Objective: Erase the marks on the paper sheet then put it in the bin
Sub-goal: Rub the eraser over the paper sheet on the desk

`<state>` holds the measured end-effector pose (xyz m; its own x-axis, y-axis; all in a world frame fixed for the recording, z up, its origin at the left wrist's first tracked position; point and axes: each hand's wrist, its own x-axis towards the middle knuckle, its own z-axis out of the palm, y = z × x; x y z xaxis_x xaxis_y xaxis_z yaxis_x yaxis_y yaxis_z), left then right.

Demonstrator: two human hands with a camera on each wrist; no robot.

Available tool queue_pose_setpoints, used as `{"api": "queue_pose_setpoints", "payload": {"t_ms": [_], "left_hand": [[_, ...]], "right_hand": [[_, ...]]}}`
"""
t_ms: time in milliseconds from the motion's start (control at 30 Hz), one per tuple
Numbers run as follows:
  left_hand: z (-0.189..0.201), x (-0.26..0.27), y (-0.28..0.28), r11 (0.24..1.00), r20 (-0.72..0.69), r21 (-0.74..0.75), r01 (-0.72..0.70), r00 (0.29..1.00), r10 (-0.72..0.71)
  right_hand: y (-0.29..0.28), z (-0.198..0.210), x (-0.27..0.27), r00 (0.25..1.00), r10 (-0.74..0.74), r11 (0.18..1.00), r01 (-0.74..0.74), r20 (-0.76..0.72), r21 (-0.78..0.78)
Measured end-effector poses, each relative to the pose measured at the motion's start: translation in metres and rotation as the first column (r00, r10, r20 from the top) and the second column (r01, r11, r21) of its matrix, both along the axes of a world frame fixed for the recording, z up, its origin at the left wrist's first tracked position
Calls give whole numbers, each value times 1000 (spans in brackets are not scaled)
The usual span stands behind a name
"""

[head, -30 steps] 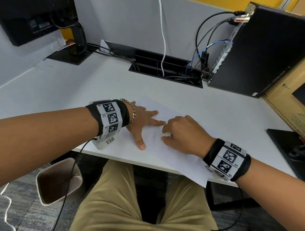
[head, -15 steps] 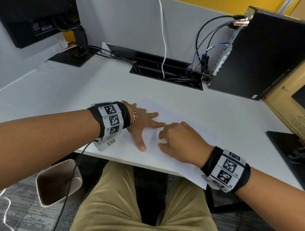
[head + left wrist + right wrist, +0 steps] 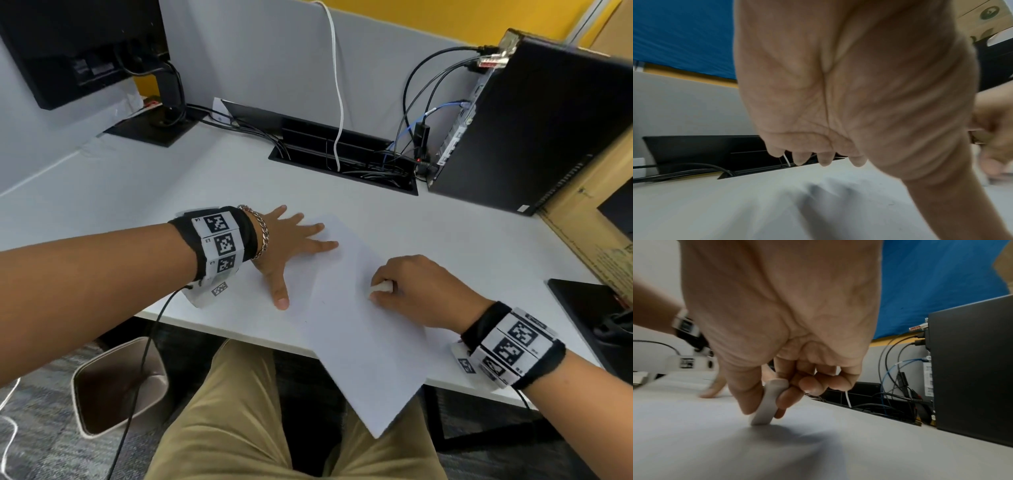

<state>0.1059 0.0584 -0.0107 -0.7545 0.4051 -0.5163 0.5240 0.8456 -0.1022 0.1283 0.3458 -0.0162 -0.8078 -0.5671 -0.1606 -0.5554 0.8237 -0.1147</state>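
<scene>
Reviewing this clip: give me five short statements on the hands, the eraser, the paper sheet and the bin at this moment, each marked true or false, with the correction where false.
1. The right hand pinches a white eraser between thumb and fingers. True.
2. The eraser's lower end touches the paper sheet. True.
3. The left hand is clenched in a fist above the desk. False: its fingers are spread flat, on the sheet's left edge and the desk.
4. The paper sheet is already in the bin. False: it lies on the desk, one corner hanging over the front edge; the bin stands on the floor to the person's left.
5. The left hand holds the eraser. False: it holds nothing.
</scene>
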Motion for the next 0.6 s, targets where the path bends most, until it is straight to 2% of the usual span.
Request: {"api": "queue_pose_setpoints", "payload": {"t_ms": [200, 300, 367, 433, 467, 533, 600], "left_hand": [[9, -4, -15, 991, -85, 1, -137, 987, 136], [7, 3, -15, 985, -125, 63, -160, 978, 167], [5, 10, -14, 974, -135, 156, -165, 973, 187], [3, 19, -14, 952, -74, 237, -192, 974, 214], [2, 23, -14, 951, -12, 232, -207, 976, 215], [-3, 31, -15, 968, 119, 140, -209, 974, 193], [-10, 35, -16, 981, 148, 58, -187, 973, 176]], "right_hand": [[4, -1, 49, 995, 95, 995, -95, 3, -18], [0, -6, 68, 994, 108, 993, -108, 15, -52], [-3, -8, 73, 995, 97, 993, -96, 7, -75], [-5, -8, 72, 996, 85, 992, -85, -2, -89], [-6, -7, 71, 997, 78, 993, -77, 3, -93], [-8, -5, 68, 997, 77, 994, -76, 12, -84], [-11, -2, 65, 996, 90, 995, -89, 19, -54]]}}
